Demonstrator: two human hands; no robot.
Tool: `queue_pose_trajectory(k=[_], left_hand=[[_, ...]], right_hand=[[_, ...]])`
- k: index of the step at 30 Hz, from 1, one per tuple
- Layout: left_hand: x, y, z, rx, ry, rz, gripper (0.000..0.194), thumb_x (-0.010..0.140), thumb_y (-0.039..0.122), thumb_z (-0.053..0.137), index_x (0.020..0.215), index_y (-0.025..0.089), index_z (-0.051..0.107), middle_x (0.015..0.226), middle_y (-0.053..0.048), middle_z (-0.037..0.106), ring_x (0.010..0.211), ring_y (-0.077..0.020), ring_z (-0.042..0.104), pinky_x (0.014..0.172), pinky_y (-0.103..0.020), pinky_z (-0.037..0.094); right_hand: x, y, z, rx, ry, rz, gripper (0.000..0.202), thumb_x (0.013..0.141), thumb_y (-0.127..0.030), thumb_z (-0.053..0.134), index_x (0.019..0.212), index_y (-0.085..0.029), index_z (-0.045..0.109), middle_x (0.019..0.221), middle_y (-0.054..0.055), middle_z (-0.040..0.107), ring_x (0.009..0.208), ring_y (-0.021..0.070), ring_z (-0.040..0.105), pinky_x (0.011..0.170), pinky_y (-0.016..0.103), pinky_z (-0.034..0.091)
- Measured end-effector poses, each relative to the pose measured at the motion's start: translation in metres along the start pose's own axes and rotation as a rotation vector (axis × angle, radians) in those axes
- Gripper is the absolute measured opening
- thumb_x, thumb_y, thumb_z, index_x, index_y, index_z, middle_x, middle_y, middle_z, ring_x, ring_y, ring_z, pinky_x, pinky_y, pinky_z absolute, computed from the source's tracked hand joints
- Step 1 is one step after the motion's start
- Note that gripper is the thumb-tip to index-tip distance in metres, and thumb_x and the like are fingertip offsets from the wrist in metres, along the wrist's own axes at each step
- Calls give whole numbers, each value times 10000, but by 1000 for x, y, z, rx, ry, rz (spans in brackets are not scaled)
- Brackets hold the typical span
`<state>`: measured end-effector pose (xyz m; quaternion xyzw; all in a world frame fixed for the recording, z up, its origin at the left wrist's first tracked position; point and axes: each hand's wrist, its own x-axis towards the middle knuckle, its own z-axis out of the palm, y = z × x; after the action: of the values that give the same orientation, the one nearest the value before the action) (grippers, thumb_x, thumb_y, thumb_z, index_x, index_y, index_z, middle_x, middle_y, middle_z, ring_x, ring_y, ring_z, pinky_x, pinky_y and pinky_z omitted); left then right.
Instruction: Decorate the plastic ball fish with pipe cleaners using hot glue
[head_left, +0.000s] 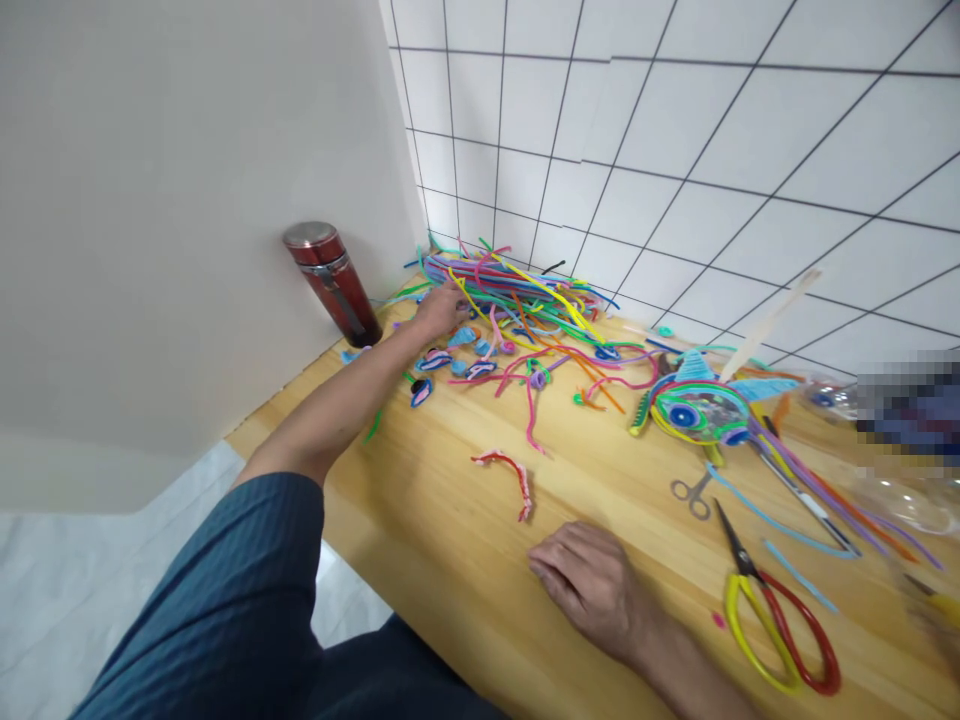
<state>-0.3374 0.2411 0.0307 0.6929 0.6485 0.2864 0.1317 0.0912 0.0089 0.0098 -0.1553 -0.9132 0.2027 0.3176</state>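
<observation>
My left hand [441,308] reaches to the left end of a heap of colourful pipe cleaners [517,285] against the tiled wall. Its fingers are curled in among the stems, and whatever they hold is hidden. My right hand [586,588] rests on the wooden table, loosely closed, with nothing showing in it. Just beyond it lies a curved red and pale pink pipe-cleaner strip [514,470]. Small blue, pink and white pipe-cleaner pieces [422,390] are scattered below my left forearm.
A red flask [334,285] stands at the left corner. Right of the heap is a pipe-cleaner figure [697,410] with blue eyes and fins. Small scissors [694,493], red-and-yellow-handled scissors [780,620] and a blue stem [799,575] lie on the right. Clear plastic pieces [904,500] are farther right.
</observation>
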Motion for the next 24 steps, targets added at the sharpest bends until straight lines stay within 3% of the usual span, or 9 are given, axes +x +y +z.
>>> queue_pose_trajectory(k=[2, 4, 7, 10, 13, 18, 21, 24], left_hand=[[-5, 4, -5, 5, 19, -56, 54, 749, 214, 692, 722, 208, 738, 902, -66, 733, 978, -244, 654, 931, -322, 493], [-19, 7, -15, -5, 18, -103, 91, 738, 207, 684, 649, 208, 704, 754, -40, 690, 813, -212, 626, 813, -304, 471], [-50, 9, -32, -59, -1, -157, 56, 715, 250, 717, 690, 201, 724, 733, -19, 698, 713, -174, 598, 694, -275, 429], [-81, 12, -47, -153, -24, -205, 157, 752, 343, 719, 726, 190, 701, 677, -1, 661, 616, -140, 557, 608, -251, 407], [-95, 18, -58, -430, -26, -335, 212, 748, 378, 762, 776, 190, 667, 610, 27, 589, 498, -93, 445, 509, -235, 326], [-91, 28, -72, -807, -28, -493, 300, 734, 372, 838, 876, 203, 634, 760, -29, 679, 690, -182, 677, 533, -253, 399], [-91, 32, -75, -761, -100, -412, 305, 764, 416, 817, 901, 209, 640, 758, -25, 665, 699, -179, 657, 559, -273, 424], [-95, 32, -74, -662, -186, -332, 299, 702, 377, 838, 885, 190, 693, 803, -27, 690, 697, -150, 612, 642, -287, 479]], right_hand=[[0, -1, -1, -8, -3, 8, 167, 1077, -174, 571, 953, -202, 679, 738, 23, 716, 661, 159, 630, 635, 321, 456], [1, -1, -1, -12, -1, 14, 181, 1082, -186, 567, 939, -203, 677, 727, 22, 709, 654, 159, 626, 632, 320, 451], [2, -1, -2, -12, -19, 14, 195, 1089, -197, 555, 942, -205, 683, 722, 23, 708, 654, 159, 629, 634, 322, 445], [3, -1, -2, -10, -29, 10, 197, 1088, -194, 552, 942, -204, 685, 723, 23, 709, 652, 160, 625, 637, 325, 443], [3, -1, -2, -12, -24, 7, 182, 1079, -182, 567, 940, -199, 683, 732, 21, 711, 653, 160, 623, 637, 325, 442], [1, 0, 0, -12, -6, 4, 157, 1061, -161, 594, 936, -193, 685, 734, 18, 707, 663, 159, 623, 644, 324, 449], [1, 1, 0, -18, -3, 0, 162, 1062, -161, 587, 938, -193, 687, 736, 19, 712, 661, 158, 621, 643, 322, 450], [1, 1, 0, -23, 1, 2, 168, 1066, -168, 582, 940, -194, 690, 737, 21, 714, 661, 159, 623, 639, 321, 452]])
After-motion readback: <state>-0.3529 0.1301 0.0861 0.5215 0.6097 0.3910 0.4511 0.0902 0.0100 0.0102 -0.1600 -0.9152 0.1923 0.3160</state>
